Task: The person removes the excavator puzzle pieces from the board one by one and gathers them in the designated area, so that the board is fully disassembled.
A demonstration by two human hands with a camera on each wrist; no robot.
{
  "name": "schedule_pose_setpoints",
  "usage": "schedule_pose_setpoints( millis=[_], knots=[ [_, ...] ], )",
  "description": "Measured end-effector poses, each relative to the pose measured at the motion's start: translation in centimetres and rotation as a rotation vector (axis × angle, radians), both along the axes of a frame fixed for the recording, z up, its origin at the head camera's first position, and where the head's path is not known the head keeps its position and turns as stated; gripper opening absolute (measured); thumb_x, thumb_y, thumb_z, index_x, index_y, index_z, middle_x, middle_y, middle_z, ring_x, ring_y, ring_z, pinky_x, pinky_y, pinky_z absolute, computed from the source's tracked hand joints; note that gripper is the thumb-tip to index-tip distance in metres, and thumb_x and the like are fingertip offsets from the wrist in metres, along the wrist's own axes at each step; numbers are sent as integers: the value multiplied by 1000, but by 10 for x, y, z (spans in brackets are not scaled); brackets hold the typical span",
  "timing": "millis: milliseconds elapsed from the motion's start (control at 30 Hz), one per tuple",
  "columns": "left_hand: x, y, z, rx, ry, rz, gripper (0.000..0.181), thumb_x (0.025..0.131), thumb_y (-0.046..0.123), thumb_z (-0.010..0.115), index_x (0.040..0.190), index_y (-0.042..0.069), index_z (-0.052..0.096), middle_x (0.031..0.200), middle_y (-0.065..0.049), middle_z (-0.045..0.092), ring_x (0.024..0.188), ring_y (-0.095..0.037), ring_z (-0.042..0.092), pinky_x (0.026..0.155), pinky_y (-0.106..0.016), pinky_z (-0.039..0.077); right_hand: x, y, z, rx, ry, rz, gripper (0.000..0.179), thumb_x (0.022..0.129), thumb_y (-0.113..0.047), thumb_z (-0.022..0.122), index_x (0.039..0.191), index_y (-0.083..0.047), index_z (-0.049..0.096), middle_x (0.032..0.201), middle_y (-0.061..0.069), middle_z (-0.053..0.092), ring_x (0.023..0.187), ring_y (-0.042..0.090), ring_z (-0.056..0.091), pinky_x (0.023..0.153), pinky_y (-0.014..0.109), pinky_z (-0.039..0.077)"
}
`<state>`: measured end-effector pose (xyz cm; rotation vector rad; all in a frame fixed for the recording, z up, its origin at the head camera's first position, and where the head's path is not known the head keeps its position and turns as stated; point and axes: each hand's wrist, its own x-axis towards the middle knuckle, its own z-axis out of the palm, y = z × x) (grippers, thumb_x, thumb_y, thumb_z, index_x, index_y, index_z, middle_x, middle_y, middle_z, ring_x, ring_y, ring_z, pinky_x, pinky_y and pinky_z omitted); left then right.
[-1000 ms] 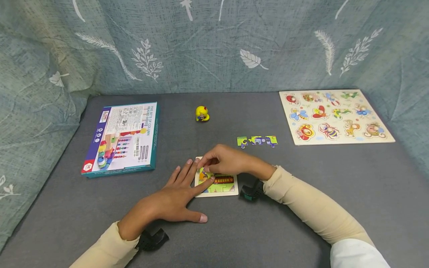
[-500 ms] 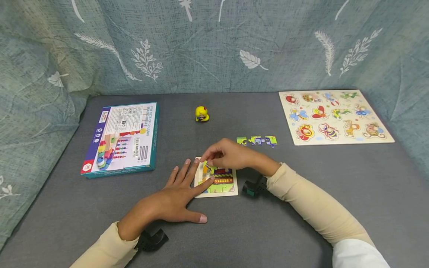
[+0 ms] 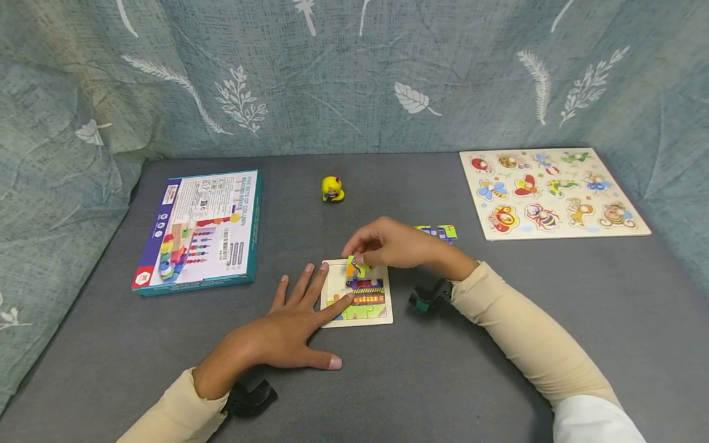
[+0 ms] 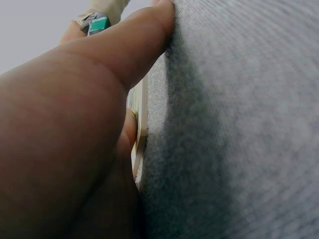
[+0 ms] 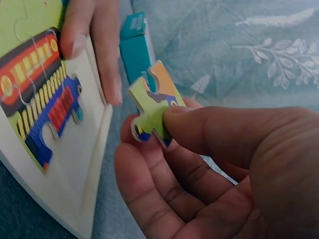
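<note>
My right hand [image 3: 396, 243] pinches a jigsaw piece [image 5: 152, 107] between thumb and fingers, over the upper part of a small wooden puzzle tray [image 3: 360, 323]. The piece is lime green with orange, purple and blue patches. In the right wrist view it is tilted and apart from the tray. Joined pieces [image 3: 368, 299] with a red and blue vehicle picture fill the tray's lower part; its top and upper left show bare wood. Fingers spread, my left hand [image 3: 293, 329] rests flat at the tray's left side, one finger lying across its picture.
Behind my right wrist lie loose jigsaw pieces [image 3: 441, 232], partly hidden. A yellow-haired figurine [image 3: 332, 189] stands at the back. The bead toy box [image 3: 199, 231] is at left, a wooden insect puzzle board [image 3: 554, 194] at right. A patterned cloth [image 3: 354, 74] hangs behind.
My right hand has moved from the tray's upper left to the right and away from me, carrying the jigsaw piece and covering part of the loose ones. My left hand has stayed put.
</note>
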<state>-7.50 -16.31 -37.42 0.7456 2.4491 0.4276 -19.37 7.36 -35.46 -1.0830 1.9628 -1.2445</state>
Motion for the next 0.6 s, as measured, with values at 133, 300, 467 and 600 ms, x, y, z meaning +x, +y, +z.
schedule_pose_setpoints(
  millis=[133, 300, 467, 600],
  knots=[
    [0, 0, 0, -11, 11, -1, 97, 78, 76, 59, 156, 37, 16, 157, -8, -27, 141, -31, -27, 105, -61, -17, -3, 6, 2, 7, -18, 5, 25, 91, 6, 56, 114, 8, 66, 95, 6, 66, 84, 17, 62, 75, 30, 50],
    [0, 1, -1, -13, 27, -7, 97, 77, 76, 59, 156, 37, 17, 158, -9, -25, 141, -31, -27, 105, -62, -17, -5, 13, 5, 39, -14, 7, 24, 92, 5, 57, 115, 7, 66, 95, 6, 67, 83, 18, 61, 74, 35, 51],
    [0, 1, -3, -9, 30, -7, 97, 77, 76, 59, 155, 38, 16, 158, -9, -25, 141, -30, -27, 105, -61, -17, -7, 20, 8, 63, -28, 15, 23, 93, 5, 58, 114, 7, 67, 93, 7, 68, 77, 20, 62, 71, 42, 53],
    [0, 1, -2, -7, 27, -4, 97, 77, 77, 58, 155, 38, 16, 158, -9, -25, 141, -30, -27, 105, -61, -17, -9, 24, 9, 76, -36, 5, 23, 93, 4, 58, 114, 7, 67, 93, 7, 68, 76, 20, 62, 70, 43, 52]
  ],
)
